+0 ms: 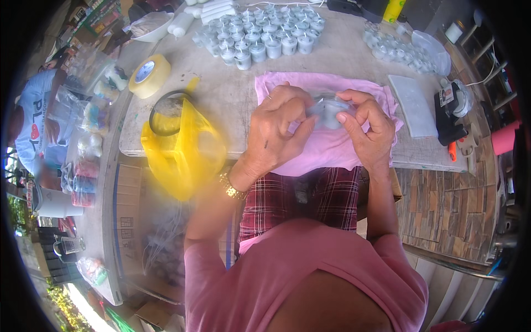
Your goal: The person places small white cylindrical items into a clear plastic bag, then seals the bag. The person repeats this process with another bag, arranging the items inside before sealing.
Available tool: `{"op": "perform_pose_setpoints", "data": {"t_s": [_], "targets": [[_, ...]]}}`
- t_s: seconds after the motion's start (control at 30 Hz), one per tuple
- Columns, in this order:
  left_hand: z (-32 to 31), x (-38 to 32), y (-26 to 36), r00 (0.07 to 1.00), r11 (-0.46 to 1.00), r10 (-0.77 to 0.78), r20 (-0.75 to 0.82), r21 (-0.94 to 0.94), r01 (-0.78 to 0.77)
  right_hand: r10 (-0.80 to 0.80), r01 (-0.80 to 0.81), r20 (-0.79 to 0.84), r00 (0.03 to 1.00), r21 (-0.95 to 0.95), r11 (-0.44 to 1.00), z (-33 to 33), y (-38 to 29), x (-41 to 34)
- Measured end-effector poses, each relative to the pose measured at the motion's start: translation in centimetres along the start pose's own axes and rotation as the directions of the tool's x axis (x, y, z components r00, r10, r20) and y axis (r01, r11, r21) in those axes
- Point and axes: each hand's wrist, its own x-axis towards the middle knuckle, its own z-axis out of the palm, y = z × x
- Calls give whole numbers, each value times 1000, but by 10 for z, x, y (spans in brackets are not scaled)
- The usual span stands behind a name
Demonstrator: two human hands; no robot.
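Over a pink cloth [290,162] on the table, my left hand [278,124] and my right hand [369,126] hold a small clear plastic piece with a pale, rounded thing [330,114] in it. Each hand pinches one side between thumb and fingers. Whether the piece is a bag or a cup I cannot tell. Behind the cloth stand many small candles in clear cups [257,52], with white wicks upright. A yellow plastic bag [186,153] hangs over the table's front edge left of my left hand, with a dark ring [151,120] on it.
A roll of clear tape [159,68] lies at the left. At the right are small clear cups [402,54], a whitish slab [412,106], a black holder [446,112] and a mug [468,141]. A person [41,120] is at the far left beside bagged goods [85,178].
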Motion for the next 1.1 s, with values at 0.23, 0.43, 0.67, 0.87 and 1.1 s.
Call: {"op": "perform_pose_setpoints", "data": {"t_s": [0.23, 0.43, 0.67, 0.87, 1.1], "targets": [[-11, 20, 25, 964, 964, -262, 30, -40, 264, 205, -204, 13, 979, 153, 967, -12, -28, 19], [-6, 19, 26, 879, 871, -466, 98, -124, 476, 258, -246, -10, 966, 264, 933, -5, -25, 13], [-9, 19, 31, 912, 916, -400, 95, -2, 402, 268, -257, 13, 963, 332, 907, -6, -21, 10], [-9, 15, 29, 921, 924, -380, 88, -1, 382, 340, -370, 160, 927, 232, 900, -16, -21, 16], [-1, 14, 30, 973, 973, -230, 3, 0, 230, 30, -25, 64, 998, -81, 996, -14, -20, 11]]}}
